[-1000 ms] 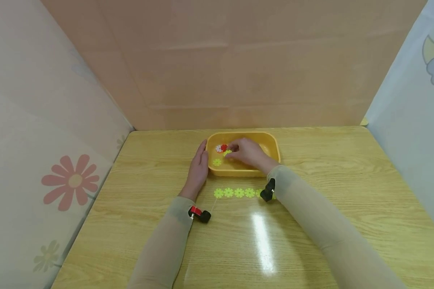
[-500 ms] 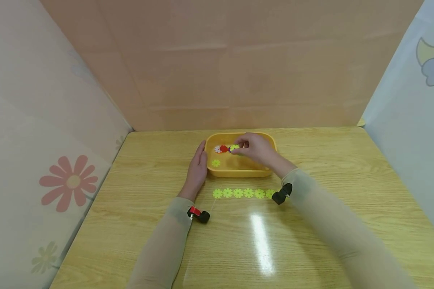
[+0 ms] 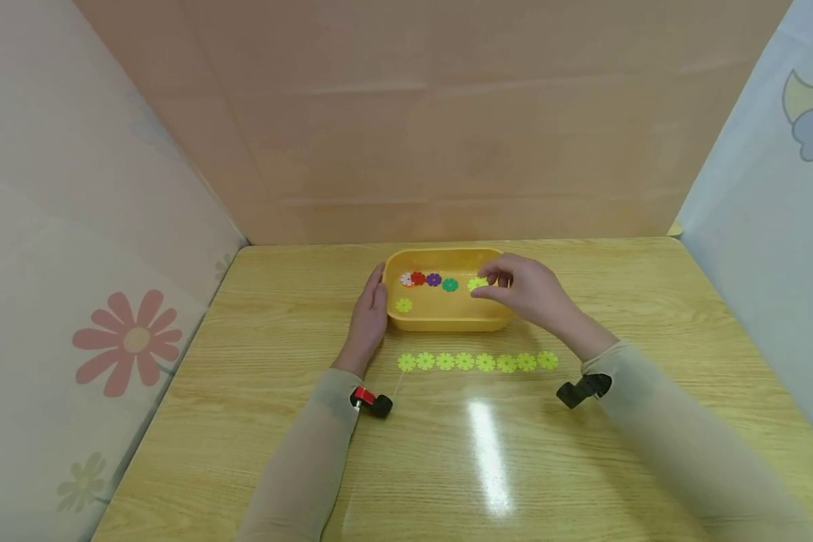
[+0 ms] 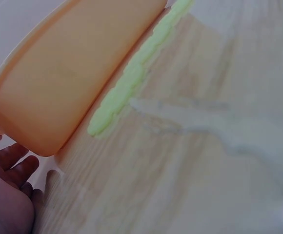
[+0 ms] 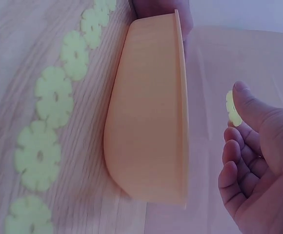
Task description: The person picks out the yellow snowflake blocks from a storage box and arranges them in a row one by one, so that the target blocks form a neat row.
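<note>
My right hand pinches a yellow-green snowflake disc between thumb and fingers, above the right end of the yellow basin. In the right wrist view that disc shows at the thumb tip, apart from the basin's rim. My left hand rests with straight fingers against the basin's left end. Inside the basin lie a white disc, a red disc, a purple disc, a green disc and another yellow-green disc.
In front of the basin a row of several yellow-green discs runs left to right on the wooden table. A tan panel stands behind the table, with patterned panels at both sides.
My right hand has moved right across the basin, lifting the yellow-green disc away from the others. The purple and green discs and the row's right end are now uncovered. The left hand stays in place.
</note>
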Demonstrator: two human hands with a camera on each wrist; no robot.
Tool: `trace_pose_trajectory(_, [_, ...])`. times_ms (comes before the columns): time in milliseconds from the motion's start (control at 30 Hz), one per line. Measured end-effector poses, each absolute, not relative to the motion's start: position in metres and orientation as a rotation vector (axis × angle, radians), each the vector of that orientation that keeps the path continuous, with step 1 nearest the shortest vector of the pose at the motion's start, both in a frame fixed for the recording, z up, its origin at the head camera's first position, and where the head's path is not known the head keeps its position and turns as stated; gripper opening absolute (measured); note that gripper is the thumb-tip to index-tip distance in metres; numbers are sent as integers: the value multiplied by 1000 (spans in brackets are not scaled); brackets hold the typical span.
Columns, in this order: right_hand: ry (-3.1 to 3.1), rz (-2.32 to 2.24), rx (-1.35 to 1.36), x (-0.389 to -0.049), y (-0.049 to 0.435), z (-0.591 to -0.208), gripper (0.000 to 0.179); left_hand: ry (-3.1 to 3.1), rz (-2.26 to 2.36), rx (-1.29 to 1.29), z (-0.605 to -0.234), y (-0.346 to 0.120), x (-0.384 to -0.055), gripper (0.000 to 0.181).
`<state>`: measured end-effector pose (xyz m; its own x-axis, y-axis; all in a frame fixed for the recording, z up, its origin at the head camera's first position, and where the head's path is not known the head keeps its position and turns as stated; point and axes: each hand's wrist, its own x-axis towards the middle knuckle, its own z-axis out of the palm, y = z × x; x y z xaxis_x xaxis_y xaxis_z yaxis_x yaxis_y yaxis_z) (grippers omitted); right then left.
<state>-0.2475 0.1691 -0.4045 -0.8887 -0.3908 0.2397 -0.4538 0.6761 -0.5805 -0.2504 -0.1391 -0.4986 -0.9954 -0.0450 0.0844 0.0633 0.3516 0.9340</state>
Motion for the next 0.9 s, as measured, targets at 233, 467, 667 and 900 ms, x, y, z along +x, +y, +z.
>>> trace_pose_trajectory(233, [-2758, 992, 673, -229, 197, -406, 30, -2499, -1737, -16, -500, -140, -250, 64])
trace_pose_trajectory(467, [-2732, 955, 657, -218, 219, -408, 28, -2493, -1740, -15, -498, -139, -252, 64])
trace_pose_trajectory(667, [-2721, 937, 654, -211, 229, -411, 24, -2489, -1746, -25, -498, -139, -252, 64])
trace_pose_trajectory(900, [-2722, 947, 646, -205, 238, -413, 24, -2475, -1756, -45, -497, -140, -250, 62])
